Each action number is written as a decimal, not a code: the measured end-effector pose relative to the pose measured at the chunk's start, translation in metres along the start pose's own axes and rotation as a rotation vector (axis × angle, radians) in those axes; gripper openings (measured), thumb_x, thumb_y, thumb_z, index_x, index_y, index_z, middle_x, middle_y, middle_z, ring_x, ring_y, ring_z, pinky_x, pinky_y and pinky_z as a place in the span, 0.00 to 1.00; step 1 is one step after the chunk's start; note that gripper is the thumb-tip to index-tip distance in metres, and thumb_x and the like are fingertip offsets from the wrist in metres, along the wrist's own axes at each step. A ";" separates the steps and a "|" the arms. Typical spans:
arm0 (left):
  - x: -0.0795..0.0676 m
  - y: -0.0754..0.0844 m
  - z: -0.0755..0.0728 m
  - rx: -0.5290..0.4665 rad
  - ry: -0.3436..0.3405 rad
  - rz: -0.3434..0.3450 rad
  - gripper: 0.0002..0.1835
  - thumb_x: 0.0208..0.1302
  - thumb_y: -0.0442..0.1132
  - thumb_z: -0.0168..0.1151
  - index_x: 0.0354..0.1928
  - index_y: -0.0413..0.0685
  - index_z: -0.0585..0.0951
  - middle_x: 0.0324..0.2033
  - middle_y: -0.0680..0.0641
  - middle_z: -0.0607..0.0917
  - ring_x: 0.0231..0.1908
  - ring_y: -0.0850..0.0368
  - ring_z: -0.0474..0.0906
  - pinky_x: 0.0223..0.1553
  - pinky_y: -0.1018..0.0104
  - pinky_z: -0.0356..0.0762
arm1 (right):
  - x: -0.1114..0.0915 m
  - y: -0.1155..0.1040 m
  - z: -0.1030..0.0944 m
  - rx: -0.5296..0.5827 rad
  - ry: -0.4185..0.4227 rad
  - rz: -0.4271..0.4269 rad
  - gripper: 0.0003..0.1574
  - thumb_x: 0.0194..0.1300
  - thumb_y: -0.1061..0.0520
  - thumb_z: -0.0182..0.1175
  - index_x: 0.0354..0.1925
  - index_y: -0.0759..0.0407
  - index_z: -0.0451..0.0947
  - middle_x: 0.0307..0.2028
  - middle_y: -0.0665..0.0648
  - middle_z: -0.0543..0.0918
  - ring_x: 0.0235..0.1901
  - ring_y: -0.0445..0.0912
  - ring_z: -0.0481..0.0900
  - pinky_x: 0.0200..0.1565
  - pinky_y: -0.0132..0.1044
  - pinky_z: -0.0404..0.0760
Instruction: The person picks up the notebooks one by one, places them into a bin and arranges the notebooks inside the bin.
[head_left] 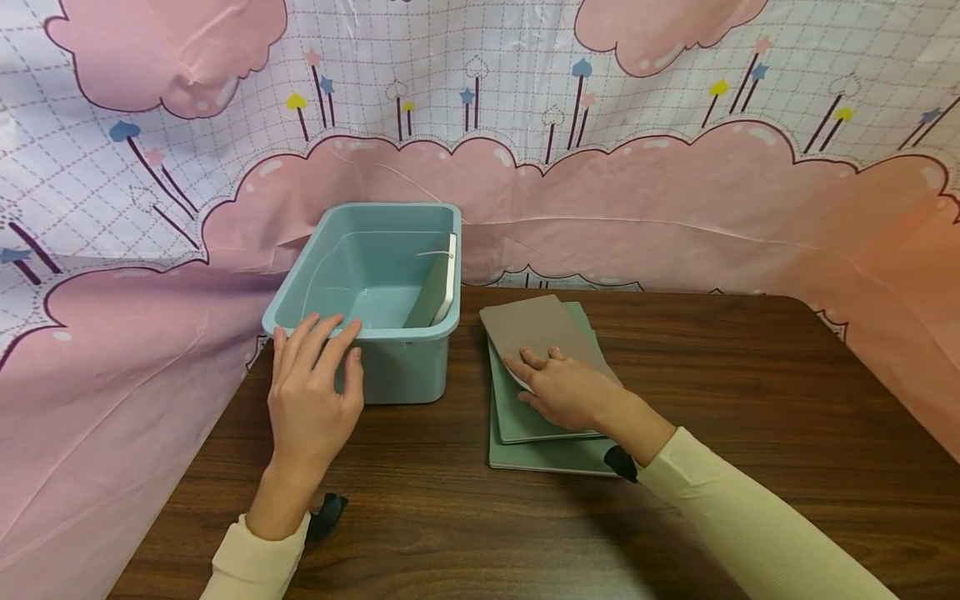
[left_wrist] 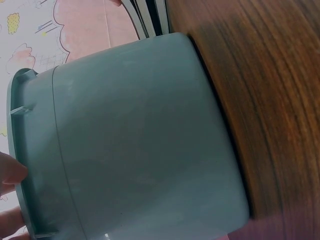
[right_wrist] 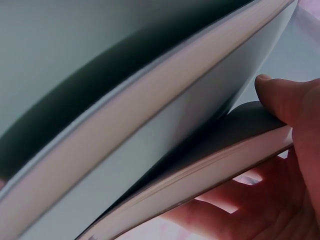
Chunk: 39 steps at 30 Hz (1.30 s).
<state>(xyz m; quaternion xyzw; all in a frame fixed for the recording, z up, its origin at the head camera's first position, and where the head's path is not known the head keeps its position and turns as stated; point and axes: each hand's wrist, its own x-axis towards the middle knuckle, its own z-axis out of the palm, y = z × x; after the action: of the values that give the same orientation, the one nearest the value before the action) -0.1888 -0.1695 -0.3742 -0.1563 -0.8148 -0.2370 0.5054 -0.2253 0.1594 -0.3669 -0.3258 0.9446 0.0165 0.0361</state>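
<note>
My left hand (head_left: 311, 392) is at the near rim of a blue-green plastic bin (head_left: 405, 371), its fingers loosely extended at the rim. Inside that bin, a green notebook with white page edges (head_left: 431, 292) leans upright against the right wall. To the right, a grey-brown notebook (head_left: 536, 321) lies askew on top of two green notebooks, a smaller one (head_left: 521, 421) over a larger one (head_left: 555, 457). My right hand (head_left: 562, 387) pinches the grey-brown notebook by its left edge. In the right wrist view the thumb (right_wrist: 275, 95) is on one cover and the fingers on the other.
A dark wood-grain table (head_left: 720, 375) carries everything. Behind it and along the sides hangs a pink and white patterned cloth (head_left: 570, 200). The bin stands at the back left, close to the cloth, with a gap between it and the notebook stack.
</note>
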 end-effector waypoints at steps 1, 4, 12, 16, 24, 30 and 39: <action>0.000 0.000 0.000 -0.001 0.000 0.000 0.16 0.71 0.33 0.64 0.58 0.43 0.88 0.57 0.38 0.88 0.67 0.34 0.79 0.75 0.25 0.60 | 0.000 0.000 0.000 0.001 0.004 0.001 0.37 0.82 0.49 0.55 0.81 0.59 0.62 0.76 0.71 0.70 0.66 0.79 0.75 0.61 0.66 0.81; 0.000 0.000 -0.001 -0.005 -0.002 -0.001 0.16 0.71 0.33 0.64 0.58 0.43 0.88 0.57 0.37 0.88 0.67 0.34 0.79 0.75 0.25 0.60 | 0.000 -0.001 0.000 0.004 0.016 0.006 0.37 0.82 0.49 0.56 0.81 0.58 0.63 0.75 0.70 0.71 0.66 0.78 0.76 0.61 0.66 0.82; 0.000 -0.001 -0.002 -0.005 -0.002 0.002 0.16 0.72 0.34 0.64 0.58 0.43 0.88 0.57 0.37 0.88 0.67 0.34 0.79 0.75 0.25 0.60 | 0.000 -0.003 -0.002 0.003 0.022 0.007 0.36 0.82 0.50 0.56 0.81 0.58 0.64 0.75 0.69 0.72 0.65 0.76 0.78 0.59 0.65 0.83; 0.000 -0.002 -0.002 -0.009 -0.002 0.003 0.16 0.71 0.33 0.64 0.58 0.43 0.88 0.57 0.38 0.88 0.67 0.35 0.79 0.75 0.25 0.60 | 0.001 -0.002 -0.002 0.040 0.014 0.032 0.35 0.82 0.50 0.55 0.81 0.57 0.64 0.75 0.68 0.73 0.67 0.75 0.77 0.57 0.65 0.84; -0.001 -0.003 -0.003 -0.008 -0.002 0.006 0.16 0.72 0.34 0.64 0.58 0.42 0.88 0.57 0.38 0.89 0.66 0.35 0.79 0.75 0.25 0.60 | 0.002 0.004 -0.006 0.183 0.014 0.053 0.33 0.84 0.51 0.52 0.80 0.58 0.66 0.70 0.70 0.79 0.64 0.69 0.81 0.61 0.62 0.82; 0.000 -0.002 -0.002 0.000 -0.001 0.004 0.16 0.71 0.34 0.64 0.58 0.43 0.88 0.57 0.38 0.88 0.67 0.34 0.79 0.74 0.25 0.60 | 0.001 0.017 -0.007 0.327 0.070 0.038 0.33 0.84 0.52 0.51 0.80 0.59 0.64 0.20 0.49 0.77 0.20 0.40 0.71 0.39 0.42 0.79; 0.000 0.000 0.001 0.000 0.004 0.000 0.16 0.71 0.34 0.64 0.58 0.43 0.88 0.57 0.38 0.88 0.67 0.34 0.79 0.74 0.24 0.60 | -0.009 0.036 -0.011 0.480 0.167 0.043 0.33 0.85 0.51 0.49 0.82 0.54 0.62 0.14 0.42 0.59 0.15 0.36 0.57 0.46 0.46 0.76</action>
<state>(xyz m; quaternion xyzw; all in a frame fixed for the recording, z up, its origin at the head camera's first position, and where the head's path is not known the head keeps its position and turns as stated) -0.1898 -0.1689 -0.3744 -0.1558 -0.8137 -0.2375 0.5071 -0.2413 0.1926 -0.3551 -0.2879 0.9279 -0.2344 0.0341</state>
